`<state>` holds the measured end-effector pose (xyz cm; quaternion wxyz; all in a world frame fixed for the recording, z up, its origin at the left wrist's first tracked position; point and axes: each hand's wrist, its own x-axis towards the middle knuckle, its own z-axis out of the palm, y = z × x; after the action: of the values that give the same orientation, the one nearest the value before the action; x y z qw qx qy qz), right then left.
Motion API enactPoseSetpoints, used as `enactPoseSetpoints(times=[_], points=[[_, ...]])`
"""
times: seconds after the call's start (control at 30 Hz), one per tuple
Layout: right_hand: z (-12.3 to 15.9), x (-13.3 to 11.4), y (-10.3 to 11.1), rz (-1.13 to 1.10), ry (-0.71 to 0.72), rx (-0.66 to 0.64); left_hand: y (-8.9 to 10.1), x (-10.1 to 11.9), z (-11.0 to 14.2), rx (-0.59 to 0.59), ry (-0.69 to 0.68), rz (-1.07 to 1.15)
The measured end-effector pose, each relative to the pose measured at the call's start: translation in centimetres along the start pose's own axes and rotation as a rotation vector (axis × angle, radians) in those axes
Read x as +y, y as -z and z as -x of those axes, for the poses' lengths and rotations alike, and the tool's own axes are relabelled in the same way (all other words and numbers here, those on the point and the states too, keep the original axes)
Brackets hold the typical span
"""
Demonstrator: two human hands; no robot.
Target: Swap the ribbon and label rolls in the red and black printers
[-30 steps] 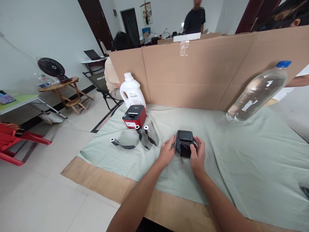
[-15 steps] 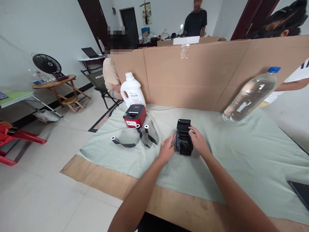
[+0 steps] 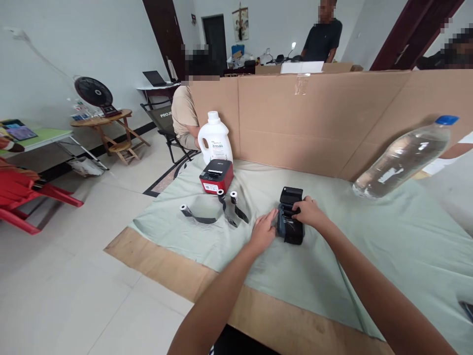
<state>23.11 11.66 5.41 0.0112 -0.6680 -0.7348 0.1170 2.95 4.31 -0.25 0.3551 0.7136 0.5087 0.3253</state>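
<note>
A small black portable printer [image 3: 293, 231] lies on the cloth with its hinged lid [image 3: 291, 195] raised. Dark glossy paper hangs over its front. My left hand [image 3: 263, 230] rests against the printer's left side, fingers stretched out. From the right, my right hand [image 3: 309, 212] reaches over the printer's inner compartment, fingertips pinched down into it; what they hold, if anything, is hidden. To the left lie three small paper rolls, each with a dark strip unrolled: one at the left [image 3: 185, 210], one in the middle [image 3: 220, 195] and one at the right [image 3: 234, 197].
Behind the rolls stand a red and black receipt printer [image 3: 218, 176] and a white jug [image 3: 216, 138]. A large clear bottle [image 3: 402, 158] with a blue cap leans against the cardboard partition [image 3: 288, 123]. People are beyond it. A dark flat object [image 3: 466, 309] lies at the right edge.
The printer's lid has swung from closed to raised. My right hand has moved from the printer's right side to its inner compartment; my left hand stays beside it. The view has shifted slightly.
</note>
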Motion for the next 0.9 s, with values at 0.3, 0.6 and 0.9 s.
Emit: enactPoseSetpoints(times=[0.3, 0.6, 0.9], points=[[3.3, -2.9, 5.3, -0.696, 0.05, 0.167, 0.0, 0.2, 0.0, 0.058, -0.026, -0.004], [1.2, -18.9, 6.4, -0.934, 0.467, 0.122, -0.3, 0.0, -0.1, 0.081, -0.019, -0.011], [-4.2, -30.3, 1.4, -0.448, 0.733, 0.058, -0.7, -0.6, 0.3, 0.071, 0.014, 0.246]])
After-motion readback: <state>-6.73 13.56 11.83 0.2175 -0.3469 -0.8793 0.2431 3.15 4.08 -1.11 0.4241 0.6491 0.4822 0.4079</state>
